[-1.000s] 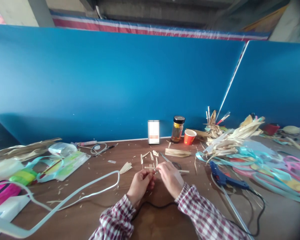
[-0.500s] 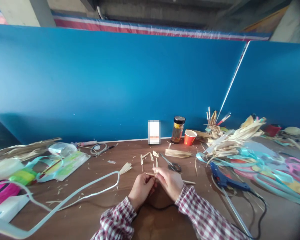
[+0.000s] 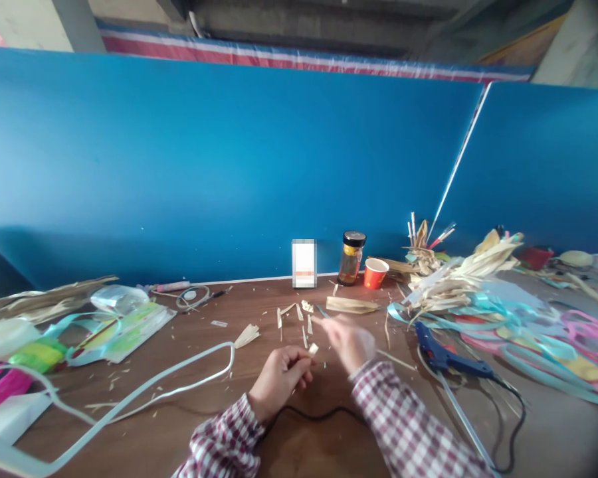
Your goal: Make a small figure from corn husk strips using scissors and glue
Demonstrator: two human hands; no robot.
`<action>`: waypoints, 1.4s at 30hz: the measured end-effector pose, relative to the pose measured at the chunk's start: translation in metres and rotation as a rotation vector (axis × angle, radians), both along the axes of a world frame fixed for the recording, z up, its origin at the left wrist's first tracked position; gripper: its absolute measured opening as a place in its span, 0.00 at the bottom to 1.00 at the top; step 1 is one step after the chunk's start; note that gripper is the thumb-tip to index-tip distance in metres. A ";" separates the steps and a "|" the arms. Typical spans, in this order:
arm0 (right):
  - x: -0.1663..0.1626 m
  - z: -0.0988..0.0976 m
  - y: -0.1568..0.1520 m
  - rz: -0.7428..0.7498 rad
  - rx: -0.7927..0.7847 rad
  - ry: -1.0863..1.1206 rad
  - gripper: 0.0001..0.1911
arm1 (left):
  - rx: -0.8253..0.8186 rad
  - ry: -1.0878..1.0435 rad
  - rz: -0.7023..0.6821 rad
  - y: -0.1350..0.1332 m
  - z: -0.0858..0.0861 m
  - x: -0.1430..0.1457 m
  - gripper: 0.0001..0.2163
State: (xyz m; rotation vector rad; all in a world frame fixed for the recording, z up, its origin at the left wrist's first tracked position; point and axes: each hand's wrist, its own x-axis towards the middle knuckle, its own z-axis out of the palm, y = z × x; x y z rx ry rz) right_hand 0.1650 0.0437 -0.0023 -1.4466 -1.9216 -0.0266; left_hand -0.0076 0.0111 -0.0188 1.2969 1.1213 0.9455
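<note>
My left hand [image 3: 282,380] is above the tabletop, thumb and fingers pinched together on a small pale strip of corn husk [image 3: 313,348]. My right hand [image 3: 349,342] is smeared by motion and reaches over the scissors, whose blade tip [image 3: 321,310] shows beyond the fingers. Their handles are hidden, and I cannot tell whether the fingers grip them. Several cut husk strips [image 3: 299,312] lie just past my hands. A broader piece of dried husk [image 3: 351,305] rests behind my right hand.
A blue glue gun [image 3: 451,358] with a black cord lies to the right, near tangled ribbons and husks [image 3: 483,265]. A lidded jar [image 3: 351,259] and red paper cup [image 3: 376,273] stand at the back. A white bent tube [image 3: 149,378] sweeps across the left.
My right hand has come away from my left and moved forward and right, over the scissors. The left hand stays near its place, with the small husk piece showing at its fingertips.
</note>
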 end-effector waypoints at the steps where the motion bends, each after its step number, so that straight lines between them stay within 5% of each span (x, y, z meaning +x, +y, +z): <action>1: 0.009 0.002 0.005 -0.046 0.034 0.023 0.14 | 0.005 -0.001 -0.007 -0.001 0.000 0.001 0.11; 4: 0.022 0.008 0.010 -0.022 0.134 0.121 0.15 | -0.063 -0.055 0.051 -0.002 0.000 0.004 0.13; 9: -0.011 0.009 -0.008 0.311 -0.014 0.175 0.20 | -0.142 -0.175 0.142 0.002 0.000 0.005 0.13; 12: -0.026 0.003 -0.013 0.368 -0.097 0.137 0.20 | -0.077 -0.131 0.131 0.002 -0.001 0.007 0.11; 17: -0.029 -0.002 -0.015 0.312 -0.222 0.095 0.09 | 0.001 -0.014 0.125 0.001 -0.006 0.009 0.10; 21: -0.031 -0.002 -0.017 0.240 -0.242 0.036 0.11 | -0.004 0.018 0.131 0.002 -0.009 0.008 0.11; 37: -0.030 -0.011 -0.007 0.091 0.007 -0.073 0.14 | -0.018 -0.100 0.075 0.005 0.000 0.003 0.13; 42: -0.006 -0.007 0.010 -0.081 0.049 0.007 0.16 | -0.011 -0.076 0.004 0.001 0.009 0.002 0.14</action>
